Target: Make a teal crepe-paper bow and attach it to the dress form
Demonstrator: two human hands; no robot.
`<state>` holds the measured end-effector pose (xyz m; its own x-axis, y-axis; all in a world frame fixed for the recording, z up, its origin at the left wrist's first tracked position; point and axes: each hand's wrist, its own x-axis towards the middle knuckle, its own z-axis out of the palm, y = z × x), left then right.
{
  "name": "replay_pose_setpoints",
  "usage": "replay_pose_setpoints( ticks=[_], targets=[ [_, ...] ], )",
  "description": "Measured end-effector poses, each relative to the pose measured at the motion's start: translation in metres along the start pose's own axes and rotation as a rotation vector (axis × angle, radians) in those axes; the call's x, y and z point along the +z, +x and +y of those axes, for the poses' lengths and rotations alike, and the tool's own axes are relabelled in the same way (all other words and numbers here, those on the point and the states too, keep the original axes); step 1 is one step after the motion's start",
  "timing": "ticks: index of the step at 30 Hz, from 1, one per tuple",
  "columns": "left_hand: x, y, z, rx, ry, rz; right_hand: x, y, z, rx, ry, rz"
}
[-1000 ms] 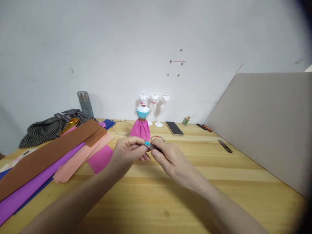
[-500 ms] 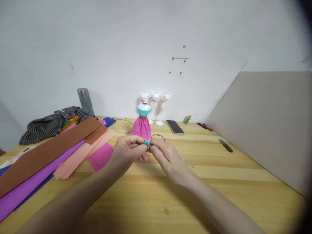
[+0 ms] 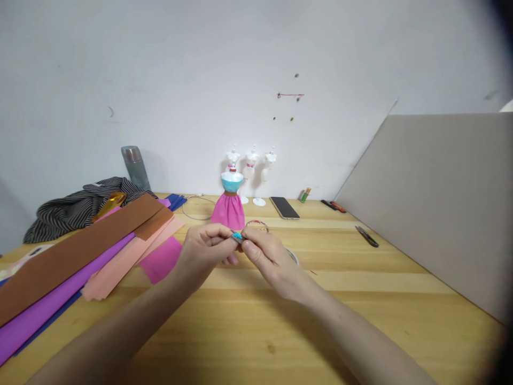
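Observation:
My left hand [image 3: 205, 250] and my right hand [image 3: 266, 255] meet above the wooden table [image 3: 256, 331], fingertips pinched together. Between them sits a small turquoise scrap [image 3: 238, 235] with a dark, thin piece beside it; I cannot make out what that piece is. Just behind my hands stands a small mannequin [image 3: 230, 204] in a pink skirt, brown waistband and turquoise top. Close to my right hand lie a tape roll [image 3: 256, 224] and a clear ring [image 3: 294, 256], both partly hidden.
Long crepe paper sheets [image 3: 76, 251] in brown, purple, peach and pink lie at left. Striped cloth [image 3: 76, 207] and a metal flask [image 3: 135, 168] sit behind. Three white mannequins [image 3: 252, 166], a phone [image 3: 284, 207] and small snips [image 3: 366, 236] are further back. A grey board [image 3: 441, 198] leans at right.
Both hands stay pinched together on the small piece. They have drifted slightly left and up in view as the head shifted. Nothing was let go.

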<state>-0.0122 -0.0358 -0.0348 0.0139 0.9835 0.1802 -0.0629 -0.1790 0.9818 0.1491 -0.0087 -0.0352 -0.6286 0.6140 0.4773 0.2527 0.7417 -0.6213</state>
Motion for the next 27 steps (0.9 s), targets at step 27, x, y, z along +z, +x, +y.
replay_pose_setpoints(
  ticks=[27],
  targets=[
    [0.0010, -0.0049, 0.0029, 0.014, 0.029, -0.001, -0.0029, -0.0008, -0.0056, -0.013, -0.081, -0.038]
  ],
)
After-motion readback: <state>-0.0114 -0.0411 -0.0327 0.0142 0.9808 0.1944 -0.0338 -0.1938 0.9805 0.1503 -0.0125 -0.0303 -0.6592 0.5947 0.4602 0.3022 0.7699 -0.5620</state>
